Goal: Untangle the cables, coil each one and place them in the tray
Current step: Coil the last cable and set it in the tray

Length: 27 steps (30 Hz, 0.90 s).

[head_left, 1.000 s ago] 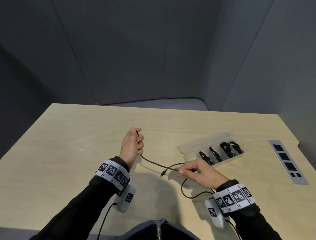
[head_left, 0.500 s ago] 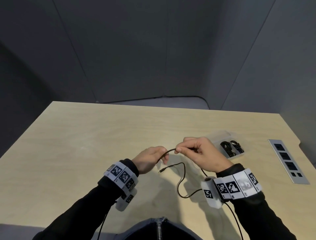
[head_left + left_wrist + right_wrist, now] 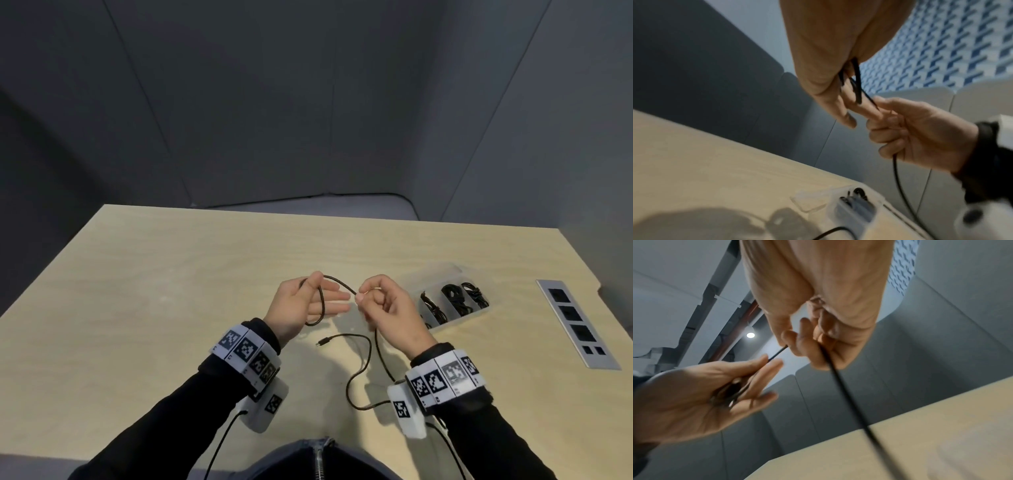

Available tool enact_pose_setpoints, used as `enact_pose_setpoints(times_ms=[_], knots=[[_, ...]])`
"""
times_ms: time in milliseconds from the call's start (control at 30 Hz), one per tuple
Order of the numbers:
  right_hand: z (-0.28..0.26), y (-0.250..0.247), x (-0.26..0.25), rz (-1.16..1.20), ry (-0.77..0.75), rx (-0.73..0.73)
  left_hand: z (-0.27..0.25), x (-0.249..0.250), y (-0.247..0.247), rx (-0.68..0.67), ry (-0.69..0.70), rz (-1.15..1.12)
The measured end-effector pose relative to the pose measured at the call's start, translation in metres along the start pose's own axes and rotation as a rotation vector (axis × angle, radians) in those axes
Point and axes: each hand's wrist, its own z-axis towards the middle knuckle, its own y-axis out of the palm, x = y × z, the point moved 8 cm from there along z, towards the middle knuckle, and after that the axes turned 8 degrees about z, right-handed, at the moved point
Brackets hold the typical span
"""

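Observation:
A thin black cable [image 3: 359, 373] runs between both hands, raised above the wooden table [image 3: 171, 291]. My left hand [image 3: 308, 301] is palm up with its fingers stretched right. Its thumb pins the cable, and one loop hangs across the palm. My right hand [image 3: 376, 301] pinches the cable just right of the left fingertips. From there the cable drops to the table and snakes to a free plug [image 3: 320, 342]. The left wrist view shows the left hand [image 3: 828, 65], right hand [image 3: 910, 129] and cable [image 3: 898, 178]. The right wrist view shows the right hand [image 3: 818, 305], left hand [image 3: 694, 402] and cable [image 3: 849, 402].
A clear plastic tray [image 3: 462, 317] lies right of my right hand, with coiled black cables [image 3: 452, 294] in its compartments. It also shows as the tray [image 3: 855, 209] in the left wrist view. A metal socket panel [image 3: 575, 325] is set into the table's right side. Grey walls stand behind.
The hands came together from apart on the table and lifted. The left hand turned palm up with its fingers spread, and a loop of cable now lies across it.

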Motion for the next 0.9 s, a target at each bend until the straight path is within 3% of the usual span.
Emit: enact_pose_setpoints(times_ms=[167, 300, 367, 533, 600, 667, 733, 833, 900], knots=[[-0.007, 0.018, 0.018, 0.076, 0.029, -0.051, 0.003, 0.003, -0.008, 0.11, 0.049, -0.219], [-0.017, 0.043, 0.052, 0.007, 0.253, -0.131, 0.002, 0.008, -0.012, 0.187, 0.067, -0.247], [-0.023, 0.051, 0.059, -0.159, 0.31, -0.215, 0.002, 0.008, -0.019, 0.266, 0.056, -0.211], [-0.032, 0.063, 0.03, -0.486, 0.149, -0.451, 0.004, 0.009, -0.037, 0.391, 0.102, 0.045], [-0.032, 0.065, 0.01, -0.561, 0.068, -0.48, 0.005, 0.008, -0.041, 0.397, 0.141, 0.288], [-0.031, 0.066, -0.013, -0.688, -0.084, -0.476, 0.006, 0.007, -0.033, 0.328, 0.192, 0.641], [-0.026, 0.06, -0.034, -0.847, -0.237, -0.402, 0.005, 0.003, -0.012, 0.142, 0.231, 0.868], [-0.013, 0.044, -0.05, -0.687, -0.335, -0.236, 0.003, -0.007, 0.005, -0.087, 0.131, 0.739], [-0.002, 0.027, -0.048, -0.517, -0.298, -0.08, 0.001, -0.012, 0.012, -0.198, 0.038, 0.587]])
